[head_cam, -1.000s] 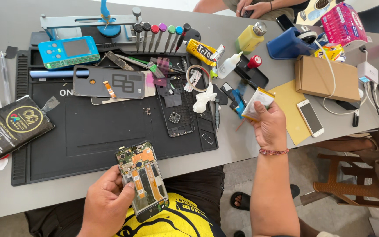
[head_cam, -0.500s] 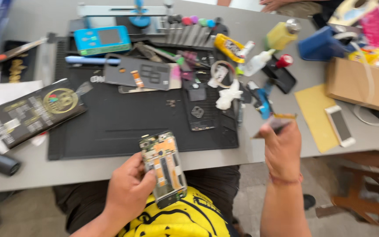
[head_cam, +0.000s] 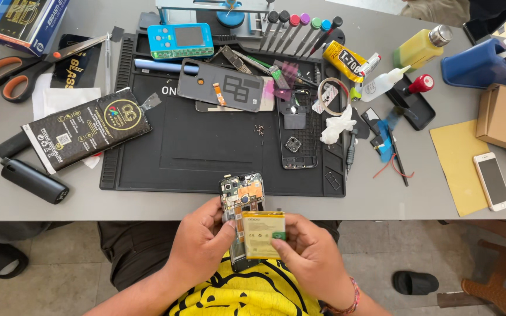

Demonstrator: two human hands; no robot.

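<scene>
Your left hand (head_cam: 197, 246) grips the opened phone (head_cam: 241, 202) just below the mat (head_cam: 206, 152); your right hand (head_cam: 311, 257) pinches the yellow battery (head_cam: 262, 234) over it. Tilt it and the battery could catch the orange flex, or drop off the table edge.

Person, seated, seen from above. Left hand (head_cam: 200, 243): bare, no rings or watch; forearm uncovered. Right hand (head_cam: 311, 254): bare; forearm uncovered. Bracelet (head_cam: 349, 298): thin beaded band, pink and red, on the right wrist. Shirt (head_cam: 247, 292): bright yellow with black printed shapes. Trousers (head_cam: 130, 251): dark.
</scene>
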